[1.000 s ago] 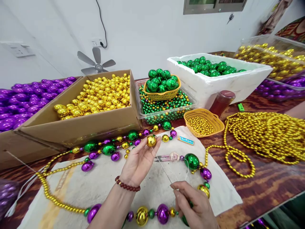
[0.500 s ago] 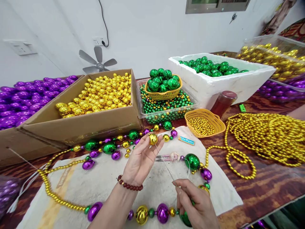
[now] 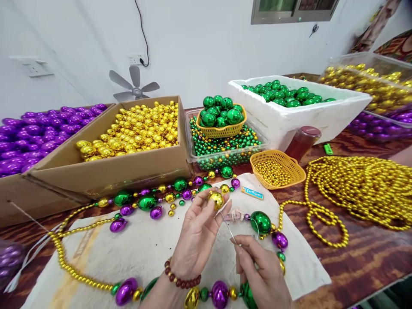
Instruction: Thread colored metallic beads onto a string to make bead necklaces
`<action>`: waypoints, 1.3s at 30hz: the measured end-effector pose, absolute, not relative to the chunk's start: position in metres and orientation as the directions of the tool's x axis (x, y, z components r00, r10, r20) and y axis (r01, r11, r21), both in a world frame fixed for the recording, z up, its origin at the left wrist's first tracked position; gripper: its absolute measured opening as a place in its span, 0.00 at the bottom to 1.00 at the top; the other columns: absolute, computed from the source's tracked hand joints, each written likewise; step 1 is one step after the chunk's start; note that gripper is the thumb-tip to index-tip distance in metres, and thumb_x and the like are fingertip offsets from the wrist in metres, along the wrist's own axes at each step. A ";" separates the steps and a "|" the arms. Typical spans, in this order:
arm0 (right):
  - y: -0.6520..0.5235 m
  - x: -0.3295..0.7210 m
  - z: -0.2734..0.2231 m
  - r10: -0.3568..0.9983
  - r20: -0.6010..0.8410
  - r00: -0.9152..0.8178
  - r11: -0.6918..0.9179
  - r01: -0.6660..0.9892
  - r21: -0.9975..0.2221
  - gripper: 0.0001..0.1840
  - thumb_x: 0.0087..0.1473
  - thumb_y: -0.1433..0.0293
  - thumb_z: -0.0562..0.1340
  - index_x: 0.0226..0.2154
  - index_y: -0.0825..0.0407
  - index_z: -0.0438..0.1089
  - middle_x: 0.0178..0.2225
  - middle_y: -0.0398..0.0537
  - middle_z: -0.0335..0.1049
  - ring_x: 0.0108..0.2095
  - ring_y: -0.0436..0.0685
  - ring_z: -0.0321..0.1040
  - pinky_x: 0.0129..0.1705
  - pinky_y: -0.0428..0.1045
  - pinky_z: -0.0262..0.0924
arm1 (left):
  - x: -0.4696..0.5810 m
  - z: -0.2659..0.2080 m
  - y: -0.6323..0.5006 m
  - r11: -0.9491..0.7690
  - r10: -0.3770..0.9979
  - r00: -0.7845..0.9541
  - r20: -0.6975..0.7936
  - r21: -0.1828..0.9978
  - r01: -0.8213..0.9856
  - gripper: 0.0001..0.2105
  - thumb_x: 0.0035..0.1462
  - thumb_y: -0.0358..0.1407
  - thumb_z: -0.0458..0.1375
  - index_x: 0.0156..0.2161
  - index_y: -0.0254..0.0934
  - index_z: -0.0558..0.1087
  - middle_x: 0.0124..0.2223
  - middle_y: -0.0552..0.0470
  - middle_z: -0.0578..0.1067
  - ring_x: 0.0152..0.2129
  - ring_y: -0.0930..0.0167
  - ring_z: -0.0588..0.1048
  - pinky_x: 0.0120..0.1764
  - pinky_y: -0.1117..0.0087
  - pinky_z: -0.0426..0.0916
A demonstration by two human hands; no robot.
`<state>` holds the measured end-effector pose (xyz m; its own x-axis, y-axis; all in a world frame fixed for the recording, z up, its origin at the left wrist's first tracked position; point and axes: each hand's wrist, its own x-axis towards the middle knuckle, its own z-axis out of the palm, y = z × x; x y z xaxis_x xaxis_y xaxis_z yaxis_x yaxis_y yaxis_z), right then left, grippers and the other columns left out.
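My left hand (image 3: 197, 229), wearing a dark red bead bracelet (image 3: 183, 279), is closed around a shiny gold ball bead (image 3: 215, 200). Fingers and thumb of my right hand (image 3: 259, 270) pinch a thin needle (image 3: 228, 225), whose far end meets the underside of that bead. How deep it goes in is hidden. White thread (image 3: 257, 229) loops near my right hand. Around both hands lies a strand of purple, gold and green beads, including a large green bead (image 3: 260, 222) and a purple bead (image 3: 220, 293). Pink-handled scissors (image 3: 234, 216) lie partly behind my left fingers.
A white cloth (image 3: 128, 253) covers part of the wooden table (image 3: 370, 262). Behind stand a cardboard box (image 3: 128, 169) of gold beads, a clear tray (image 3: 225, 156), a foam box (image 3: 322, 118) and an orange basket (image 3: 298, 174). Gold bead strands (image 3: 363, 189) lie right.
My left hand has moved right and slightly down with the gold bead. My right hand is a little higher, and the gap between the hands is shorter, with less needle showing.
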<state>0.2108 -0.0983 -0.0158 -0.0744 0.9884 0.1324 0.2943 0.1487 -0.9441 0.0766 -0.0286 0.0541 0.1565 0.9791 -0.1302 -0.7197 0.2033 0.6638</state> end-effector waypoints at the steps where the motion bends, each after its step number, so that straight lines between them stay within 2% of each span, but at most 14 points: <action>1: -0.096 0.210 -0.015 0.990 0.128 -0.064 0.141 0.284 -0.948 0.13 0.65 0.65 0.50 0.42 0.52 0.67 0.19 0.38 0.64 0.17 0.48 0.65 0.21 0.42 0.58 | 0.080 0.053 -0.033 0.208 0.978 0.160 -0.134 0.678 -0.705 0.10 0.59 0.30 0.59 0.46 0.38 0.72 0.53 0.47 0.72 0.54 0.59 0.69 0.59 0.55 0.62; 6: -0.088 0.217 -0.016 0.996 0.084 -0.022 0.087 0.194 -0.977 0.12 0.66 0.63 0.51 0.43 0.52 0.66 0.22 0.39 0.65 0.20 0.49 0.66 0.24 0.42 0.61 | 0.079 0.041 -0.051 0.307 0.943 0.264 -0.201 0.832 -0.462 0.15 0.61 0.36 0.57 0.54 0.42 0.69 0.55 0.45 0.70 0.51 0.63 0.71 0.53 0.59 0.65; 9: -0.088 0.225 -0.020 0.999 0.046 -0.001 0.045 0.115 -0.992 0.12 0.65 0.62 0.53 0.41 0.52 0.66 0.23 0.40 0.64 0.21 0.49 0.65 0.24 0.43 0.62 | 0.045 0.029 -0.039 0.281 0.943 0.213 -0.256 0.955 -0.098 0.17 0.59 0.40 0.59 0.52 0.42 0.72 0.52 0.43 0.72 0.42 0.63 0.74 0.43 0.63 0.70; 11: -0.090 0.228 -0.024 1.000 0.023 0.001 0.023 0.072 -0.997 0.12 0.65 0.61 0.53 0.40 0.52 0.65 0.23 0.40 0.64 0.20 0.49 0.65 0.23 0.43 0.61 | 0.012 0.023 -0.020 0.118 0.986 0.085 -0.143 0.961 0.249 0.12 0.56 0.39 0.60 0.45 0.40 0.76 0.45 0.44 0.75 0.36 0.64 0.75 0.36 0.66 0.68; 12: -0.091 0.228 -0.025 1.000 0.016 -0.001 0.016 0.059 -0.998 0.12 0.65 0.61 0.54 0.40 0.52 0.65 0.23 0.40 0.64 0.20 0.49 0.65 0.23 0.44 0.61 | -0.004 0.020 -0.010 0.033 0.998 0.030 -0.052 0.893 0.449 0.09 0.56 0.38 0.59 0.42 0.41 0.77 0.43 0.46 0.75 0.35 0.64 0.74 0.36 0.66 0.67; 14: -0.093 0.226 -0.027 1.000 0.007 -0.011 0.008 0.057 -0.998 0.12 0.65 0.61 0.53 0.40 0.52 0.65 0.23 0.40 0.64 0.20 0.49 0.65 0.22 0.44 0.60 | -0.029 0.015 0.008 -0.050 0.998 0.025 0.053 0.556 0.829 0.08 0.60 0.36 0.54 0.40 0.41 0.76 0.41 0.47 0.75 0.37 0.64 0.73 0.37 0.67 0.64; 17: -0.095 0.222 -0.027 0.999 0.007 -0.038 0.010 0.095 -0.995 0.13 0.66 0.61 0.52 0.40 0.52 0.65 0.23 0.40 0.65 0.20 0.49 0.65 0.22 0.43 0.59 | -0.042 0.006 0.025 -0.073 0.997 0.072 0.026 0.049 0.996 0.12 0.63 0.36 0.47 0.42 0.40 0.73 0.43 0.47 0.73 0.34 0.65 0.74 0.32 0.68 0.61; 19: -0.094 0.221 -0.025 0.998 0.007 -0.063 0.015 0.116 -0.993 0.13 0.66 0.61 0.51 0.40 0.52 0.65 0.23 0.40 0.65 0.20 0.49 0.65 0.23 0.43 0.59 | -0.039 -0.001 0.029 -0.083 0.996 0.084 0.003 -0.053 0.995 0.12 0.63 0.37 0.47 0.43 0.39 0.72 0.44 0.46 0.73 0.31 0.65 0.74 0.29 0.68 0.59; 28: -0.096 0.225 -0.030 0.998 0.020 -0.058 0.028 0.144 -0.989 0.13 0.66 0.63 0.50 0.43 0.52 0.65 0.23 0.40 0.65 0.20 0.49 0.66 0.23 0.44 0.59 | -0.036 -0.010 0.032 -0.057 0.998 0.059 0.038 -0.054 0.997 0.10 0.62 0.36 0.49 0.41 0.37 0.71 0.43 0.44 0.74 0.29 0.65 0.74 0.28 0.68 0.57; 30: -0.096 0.224 -0.031 0.995 0.044 -0.087 0.056 0.139 -0.989 0.12 0.66 0.65 0.50 0.45 0.52 0.64 0.24 0.40 0.66 0.21 0.50 0.67 0.25 0.45 0.60 | -0.037 -0.001 0.027 -0.041 0.996 0.036 0.076 0.068 0.997 0.09 0.61 0.38 0.51 0.39 0.37 0.71 0.41 0.45 0.75 0.29 0.66 0.74 0.28 0.68 0.58; 31: -0.096 0.224 -0.031 0.993 0.056 -0.109 0.070 0.133 -0.989 0.12 0.66 0.65 0.50 0.46 0.52 0.64 0.25 0.41 0.66 0.22 0.50 0.67 0.26 0.45 0.61 | -0.036 0.005 0.023 -0.034 0.996 0.014 0.089 0.220 0.975 0.09 0.61 0.40 0.53 0.38 0.38 0.72 0.40 0.46 0.76 0.28 0.67 0.74 0.28 0.69 0.59; 33: -0.095 0.223 -0.028 0.985 0.068 -0.157 0.085 0.108 -0.991 0.13 0.66 0.65 0.49 0.47 0.52 0.64 0.26 0.42 0.68 0.24 0.51 0.69 0.28 0.46 0.63 | -0.029 0.018 0.016 0.005 0.999 -0.039 0.037 0.661 0.750 0.10 0.59 0.43 0.56 0.37 0.38 0.72 0.36 0.48 0.76 0.24 0.70 0.73 0.25 0.71 0.60; 35: -0.094 0.222 -0.023 0.979 0.046 -0.199 0.063 0.082 -0.995 0.13 0.66 0.65 0.50 0.44 0.52 0.65 0.28 0.44 0.71 0.26 0.52 0.71 0.30 0.46 0.65 | -0.019 0.030 0.008 0.117 0.993 -0.032 -0.112 0.954 0.277 0.11 0.56 0.44 0.60 0.37 0.38 0.72 0.35 0.48 0.77 0.22 0.71 0.74 0.24 0.73 0.62; 39: -0.094 0.221 -0.017 0.981 0.001 -0.192 0.010 0.044 -0.999 0.13 0.65 0.62 0.52 0.38 0.53 0.67 0.28 0.46 0.73 0.26 0.52 0.74 0.30 0.45 0.66 | 0.002 0.041 -0.002 0.303 0.952 0.084 -0.293 0.874 -0.381 0.08 0.53 0.36 0.64 0.37 0.37 0.73 0.37 0.47 0.80 0.32 0.66 0.80 0.32 0.72 0.72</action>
<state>0.2207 -0.0943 -0.0167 -0.1920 0.9814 0.0013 0.0442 0.0100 -0.9990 0.0019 -0.0016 0.0414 0.0842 0.9523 -0.2933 -0.3808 0.3027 0.8737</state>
